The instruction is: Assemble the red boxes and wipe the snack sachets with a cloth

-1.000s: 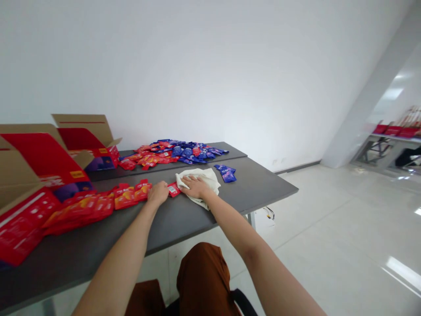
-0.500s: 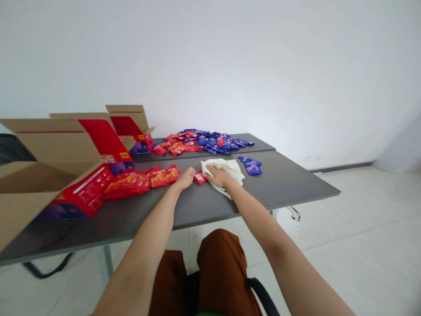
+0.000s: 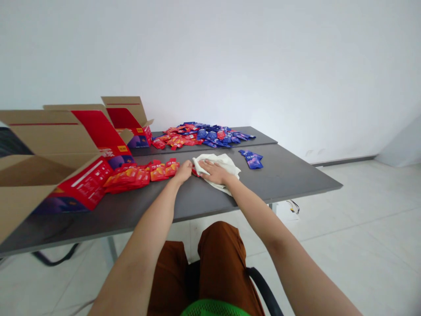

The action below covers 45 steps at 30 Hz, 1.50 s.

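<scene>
Cloth (image 3: 228,163) slid over red sachet (image 3: 194,173), mostly hidden; left grip (image 3: 184,170) pinches it, right grip (image 3: 213,172) spread.

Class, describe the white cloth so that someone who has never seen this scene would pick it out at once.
On the nearer dark grey table, look between the row of red packets and the few blue packets. There, under the person's flat right hand, lies the crumpled white cloth. Unlike the brightly printed packets on either side, it is plain white and softly creased.
</scene>
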Motion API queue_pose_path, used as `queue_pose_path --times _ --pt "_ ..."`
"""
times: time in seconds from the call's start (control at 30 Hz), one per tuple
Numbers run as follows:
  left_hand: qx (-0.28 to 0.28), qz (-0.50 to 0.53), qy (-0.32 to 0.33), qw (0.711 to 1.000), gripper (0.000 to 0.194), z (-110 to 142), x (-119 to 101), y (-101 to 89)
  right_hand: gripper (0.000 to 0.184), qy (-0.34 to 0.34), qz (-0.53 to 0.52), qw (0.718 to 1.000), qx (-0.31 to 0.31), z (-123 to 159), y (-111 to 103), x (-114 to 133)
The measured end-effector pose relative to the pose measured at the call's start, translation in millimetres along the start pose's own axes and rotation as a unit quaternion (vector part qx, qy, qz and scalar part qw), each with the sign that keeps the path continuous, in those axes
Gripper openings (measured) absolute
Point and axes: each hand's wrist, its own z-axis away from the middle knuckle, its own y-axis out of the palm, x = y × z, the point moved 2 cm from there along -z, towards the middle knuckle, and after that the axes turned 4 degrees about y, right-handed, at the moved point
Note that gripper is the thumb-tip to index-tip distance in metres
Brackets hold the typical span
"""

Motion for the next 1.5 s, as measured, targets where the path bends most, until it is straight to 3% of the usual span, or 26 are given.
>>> queue_pose_path --times 0.1,0.17,0.37,0.47,0.7,0.8,0.87,1.0,1.13,1.2,1.37,1.5 --pt "0.004 -0.016 0.001 1.000 0.012 0 -1 -0.3 0.067 0.079 0.014 0.997 -0.002 -2 -4 -21" --pt "0.006 -0.019 0.005 1.000 0.013 1 -2 -0.3 0.068 0.081 0.018 0.997 -0.003 1 -5 -25" --pt "-0.009 -0.003 0.016 1.000 0.013 1 -2 0.9 0.082 -0.073 -0.003 0.997 -0.003 11 2 17" --pt "-0.022 0.007 0.011 1.000 0.011 2 -2 1.1 0.084 -0.097 -0.007 0.995 -0.002 9 4 28" --pt "0.003 -0.017 -0.013 1.000 0.013 9 -16 -3.2 0.072 0.052 0.014 0.999 -0.002 3 -5 -12" --pt "0.019 -0.018 -0.016 1.000 0.013 13 -21 -4.0 0.078 0.065 0.026 0.998 -0.007 6 -3 -15" --pt "0.021 -0.017 -0.016 0.999 0.012 13 -21 -3.2 0.085 0.047 0.026 0.998 -0.017 6 1 -6" --pt "0.010 -0.002 -0.008 1.000 0.008 11 -19 -2.3 0.092 -0.052 0.012 0.998 -0.016 5 8 21" --pt "0.045 -0.026 -0.035 0.998 0.004 15 -26 -5.2 0.080 -0.114 -0.008 0.993 0.030 8 2 21" --pt "0.043 -0.049 -0.062 0.996 0.006 19 -31 -7.2 0.071 -0.093 -0.017 0.995 0.032 9 -4 10" --pt "-0.040 -0.084 -0.093 0.991 0.016 36 -40 -16.6 0.063 0.072 0.025 0.997 -0.022 5 -11 -21" --pt "-0.110 -0.158 -0.064 0.979 0.014 72 -60 -45.4 0.058 0.088 0.047 0.994 -0.034 5 -11 -24"
